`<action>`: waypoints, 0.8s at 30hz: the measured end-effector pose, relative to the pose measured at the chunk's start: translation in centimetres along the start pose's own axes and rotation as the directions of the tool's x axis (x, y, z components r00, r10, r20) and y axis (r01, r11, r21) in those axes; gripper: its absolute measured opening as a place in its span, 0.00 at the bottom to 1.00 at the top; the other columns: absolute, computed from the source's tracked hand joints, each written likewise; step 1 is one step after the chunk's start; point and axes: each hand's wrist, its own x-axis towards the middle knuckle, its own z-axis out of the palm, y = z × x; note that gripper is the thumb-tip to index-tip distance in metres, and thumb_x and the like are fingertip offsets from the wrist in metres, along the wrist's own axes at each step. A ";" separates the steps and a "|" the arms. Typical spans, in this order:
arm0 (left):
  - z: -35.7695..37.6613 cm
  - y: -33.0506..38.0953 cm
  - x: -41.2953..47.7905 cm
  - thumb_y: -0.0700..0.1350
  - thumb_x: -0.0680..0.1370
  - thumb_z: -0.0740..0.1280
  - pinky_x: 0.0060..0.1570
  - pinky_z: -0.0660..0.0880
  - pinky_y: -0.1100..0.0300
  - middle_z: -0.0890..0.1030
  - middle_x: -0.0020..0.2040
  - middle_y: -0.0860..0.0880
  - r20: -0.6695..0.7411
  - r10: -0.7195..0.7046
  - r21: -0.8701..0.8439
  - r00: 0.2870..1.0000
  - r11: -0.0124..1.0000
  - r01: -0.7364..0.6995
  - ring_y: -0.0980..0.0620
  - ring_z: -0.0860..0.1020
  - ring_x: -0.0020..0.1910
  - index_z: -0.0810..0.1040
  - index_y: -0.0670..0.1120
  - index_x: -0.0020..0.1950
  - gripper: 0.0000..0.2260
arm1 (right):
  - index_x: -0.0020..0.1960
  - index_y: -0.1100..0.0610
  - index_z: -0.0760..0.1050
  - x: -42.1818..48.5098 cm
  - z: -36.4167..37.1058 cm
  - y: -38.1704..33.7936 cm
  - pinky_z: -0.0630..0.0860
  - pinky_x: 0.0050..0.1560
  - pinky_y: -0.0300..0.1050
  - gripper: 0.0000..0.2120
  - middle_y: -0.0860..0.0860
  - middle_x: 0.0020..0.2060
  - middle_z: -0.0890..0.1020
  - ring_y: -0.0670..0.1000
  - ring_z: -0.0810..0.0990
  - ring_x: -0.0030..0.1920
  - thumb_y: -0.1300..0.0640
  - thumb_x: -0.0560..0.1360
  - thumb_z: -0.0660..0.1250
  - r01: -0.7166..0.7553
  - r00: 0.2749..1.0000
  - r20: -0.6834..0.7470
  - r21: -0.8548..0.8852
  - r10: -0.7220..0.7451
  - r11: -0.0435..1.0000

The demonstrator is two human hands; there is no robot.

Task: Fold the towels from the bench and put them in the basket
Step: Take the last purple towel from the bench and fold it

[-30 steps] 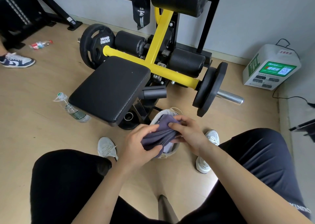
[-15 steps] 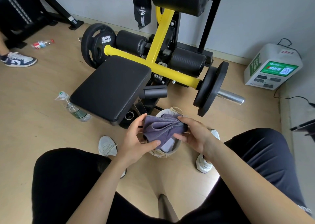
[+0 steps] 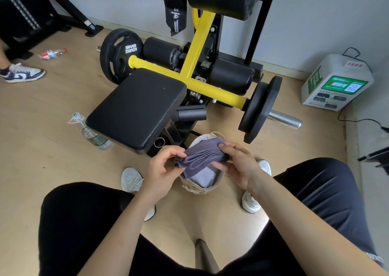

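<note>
A folded purple-grey towel (image 3: 202,157) hangs just above a small woven basket (image 3: 202,188) on the floor between my feet. My right hand (image 3: 237,162) pinches the towel's right end. At its left edge, my left hand (image 3: 163,167) has thumb and fingers touching the cloth. Inside the basket, under the towel, lies a paler folded cloth (image 3: 203,177). The black padded bench (image 3: 136,107) of the yellow weight machine stands behind the basket with nothing on its pad.
A plastic water bottle (image 3: 92,135) lies on the floor left of the bench. Weight plates (image 3: 257,107) stick out on a bar to the right. A white charging box (image 3: 334,82) stands by the wall. Another person's shoe (image 3: 23,75) is at far left.
The towel went from a bunched bundle under both hands to a flatter folded stack. My left hand slid off its top to its left edge.
</note>
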 end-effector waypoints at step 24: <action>-0.4 0.0 2.2 0.49 0.68 0.78 0.43 0.79 0.61 0.83 0.49 0.48 0.139 -0.511 -0.058 0.848 0.851 0.522 0.50 0.83 0.48 0.73 0.48 0.57 0.22 | 0.62 0.60 0.74 2.1 -0.8 -0.3 0.84 0.49 0.54 0.21 0.60 0.49 0.81 0.55 0.81 0.46 0.65 0.71 0.74 0.227 0.962 0.210 -0.268 -0.174 0.936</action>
